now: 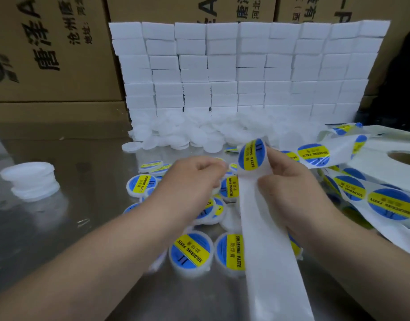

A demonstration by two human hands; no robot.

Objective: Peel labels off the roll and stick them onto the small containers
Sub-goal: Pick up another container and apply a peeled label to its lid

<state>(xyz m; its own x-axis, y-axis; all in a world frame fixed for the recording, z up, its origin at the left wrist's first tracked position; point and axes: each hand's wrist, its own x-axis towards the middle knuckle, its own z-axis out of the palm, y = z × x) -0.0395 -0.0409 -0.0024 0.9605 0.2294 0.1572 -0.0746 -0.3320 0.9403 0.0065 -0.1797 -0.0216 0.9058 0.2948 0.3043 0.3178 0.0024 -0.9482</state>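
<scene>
Held the left arm out from seven o'clock, with the left hand knuckles-up and fingers curled above the labelled containers; could not tell whether holding anything. Held the right arm out from five o'clock, with the right hand pinching the white backing strip, one blue and yellow label bent over its top end. Had the roll lying flat at three o'clock and the plain containers heaped at twelve o'clock.

Cardbd boxes behind wht block stack; steel tbl.
</scene>
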